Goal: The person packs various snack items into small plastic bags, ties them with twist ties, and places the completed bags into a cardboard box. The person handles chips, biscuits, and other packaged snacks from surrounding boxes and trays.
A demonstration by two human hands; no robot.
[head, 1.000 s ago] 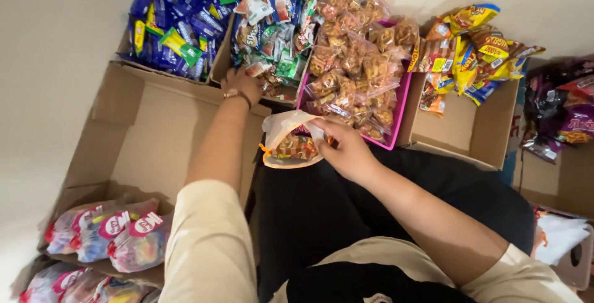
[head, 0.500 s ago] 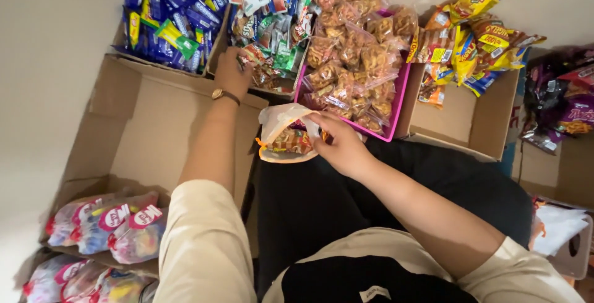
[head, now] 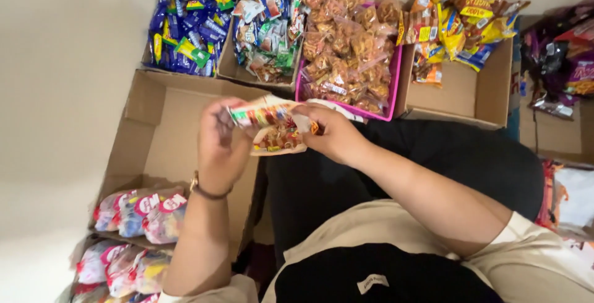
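My right hand [head: 334, 131] grips a small clear bag [head: 278, 139] holding colourful snacks, above my lap. My left hand [head: 221, 139] holds a thin multicoloured candy packet [head: 261, 115] at the bag's mouth. Both hands meet over the edge of a large open cardboard box [head: 167, 129]. Part of the bag is hidden behind my fingers.
Boxes of sweets line the far side: blue wrappers [head: 182, 27], mixed green and white packets [head: 266, 27], a pink tray [head: 393, 80] of clear-bagged brown snacks, a carton [head: 470, 92] with yellow packets. Filled bags [head: 139, 213] lie in the big box at lower left. Dark packets [head: 557, 55] sit right.
My left hand has drawn back from the far boxes to the bag, now carrying a multicoloured packet. My right hand kept its hold on the bag.
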